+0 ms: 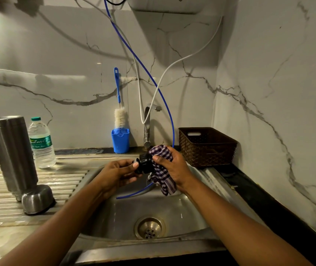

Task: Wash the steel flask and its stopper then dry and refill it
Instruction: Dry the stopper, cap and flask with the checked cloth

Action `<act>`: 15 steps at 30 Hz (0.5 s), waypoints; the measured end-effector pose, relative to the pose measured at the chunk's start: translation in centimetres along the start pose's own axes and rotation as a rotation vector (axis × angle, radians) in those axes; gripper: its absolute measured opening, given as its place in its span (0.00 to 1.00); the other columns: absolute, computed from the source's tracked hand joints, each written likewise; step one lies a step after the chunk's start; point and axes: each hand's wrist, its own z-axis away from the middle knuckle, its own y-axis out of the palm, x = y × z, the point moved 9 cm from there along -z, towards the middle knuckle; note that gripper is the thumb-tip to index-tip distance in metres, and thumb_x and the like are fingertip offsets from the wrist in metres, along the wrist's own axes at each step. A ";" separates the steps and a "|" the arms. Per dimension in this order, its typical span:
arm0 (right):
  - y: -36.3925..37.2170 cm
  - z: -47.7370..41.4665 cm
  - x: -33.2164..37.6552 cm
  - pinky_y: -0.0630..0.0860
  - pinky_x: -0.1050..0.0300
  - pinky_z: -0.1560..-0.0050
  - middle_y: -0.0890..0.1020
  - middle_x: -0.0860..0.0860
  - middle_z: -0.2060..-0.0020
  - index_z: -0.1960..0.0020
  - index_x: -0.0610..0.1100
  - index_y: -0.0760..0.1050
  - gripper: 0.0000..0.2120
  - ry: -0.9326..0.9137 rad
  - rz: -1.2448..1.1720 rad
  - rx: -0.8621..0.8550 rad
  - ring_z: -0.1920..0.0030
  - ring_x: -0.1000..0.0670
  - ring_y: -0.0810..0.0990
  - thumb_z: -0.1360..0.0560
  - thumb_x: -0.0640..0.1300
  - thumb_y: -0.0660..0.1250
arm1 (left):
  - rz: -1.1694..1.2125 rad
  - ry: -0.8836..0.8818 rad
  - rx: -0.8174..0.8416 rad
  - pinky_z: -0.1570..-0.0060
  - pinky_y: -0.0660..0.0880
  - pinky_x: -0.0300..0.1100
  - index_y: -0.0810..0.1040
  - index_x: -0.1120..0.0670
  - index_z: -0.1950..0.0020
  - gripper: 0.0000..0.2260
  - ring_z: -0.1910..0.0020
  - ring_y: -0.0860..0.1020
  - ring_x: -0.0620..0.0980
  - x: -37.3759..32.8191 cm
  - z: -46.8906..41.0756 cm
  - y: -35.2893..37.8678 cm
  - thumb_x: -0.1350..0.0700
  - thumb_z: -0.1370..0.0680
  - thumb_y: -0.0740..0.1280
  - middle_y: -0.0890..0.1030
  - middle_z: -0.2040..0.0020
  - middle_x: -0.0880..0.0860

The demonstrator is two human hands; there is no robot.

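The tall steel flask (11, 152) stands upside down on the ribbed drainboard at the left, with its steel cup lid (37, 201) inverted beside it. Over the sink, my left hand (117, 174) holds the black stopper (143, 165) by its narrow end. My right hand (174, 167) grips a purple-and-white checked cloth (163, 175) and presses it against the other side of the stopper. Part of the stopper is hidden under the cloth.
A plastic water bottle (42, 144) stands behind the flask. A blue cup (120, 140) with a bottle brush (119, 116) sits by the tap (148, 127). A brown basket (207, 146) is at the right. A blue hose (149, 81) hangs into the sink basin (188, 217).
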 end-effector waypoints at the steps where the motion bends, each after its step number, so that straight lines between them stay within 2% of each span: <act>1: -0.1 0.0 -0.2 0.79 0.46 0.48 0.81 0.44 0.51 0.44 0.43 0.75 0.12 0.007 -0.021 0.002 0.49 0.44 0.81 0.27 0.36 0.69 | -0.017 0.034 -0.009 0.65 0.79 0.35 0.80 0.57 0.48 0.13 0.58 0.83 0.48 -0.3 0.0 0.0 0.57 0.31 0.69 0.85 0.55 0.55; 4: -0.3 -0.2 -0.6 0.79 0.47 0.48 0.82 0.43 0.52 0.44 0.42 0.76 0.13 0.045 -0.102 0.054 0.50 0.44 0.81 0.28 0.35 0.69 | -0.217 0.204 -0.086 0.62 0.79 0.36 0.79 0.52 0.50 0.08 0.57 0.83 0.46 -1.9 0.4 -0.3 0.61 0.27 0.69 0.85 0.58 0.50; 8: -0.4 -0.2 -0.9 0.79 0.46 0.47 0.83 0.43 0.52 0.45 0.42 0.77 0.14 0.063 -0.202 0.088 0.50 0.44 0.82 0.31 0.36 0.70 | -0.368 0.368 -0.114 0.59 0.79 0.36 0.78 0.47 0.49 0.11 0.55 0.82 0.44 -3.3 1.1 0.2 0.61 0.27 0.71 0.84 0.57 0.46; 11: -1.2 -0.4 -1.5 0.79 0.44 0.47 0.83 0.43 0.53 0.45 0.41 0.77 0.15 0.088 -0.313 -0.012 0.52 0.43 0.82 0.31 0.39 0.70 | -0.356 0.374 -0.133 0.57 0.80 0.38 0.78 0.47 0.48 0.11 0.53 0.82 0.46 -3.1 1.1 0.0 0.59 0.27 0.71 0.84 0.55 0.48; 15: -3.8 -0.7 -1.1 0.80 0.49 0.53 0.82 0.44 0.56 0.47 0.42 0.77 0.09 0.053 -0.353 -0.178 0.55 0.44 0.81 0.27 0.38 0.67 | -0.270 0.335 -0.166 0.53 0.79 0.43 0.79 0.47 0.49 0.10 0.52 0.82 0.49 -2.8 0.9 -0.6 0.58 0.28 0.71 0.84 0.54 0.52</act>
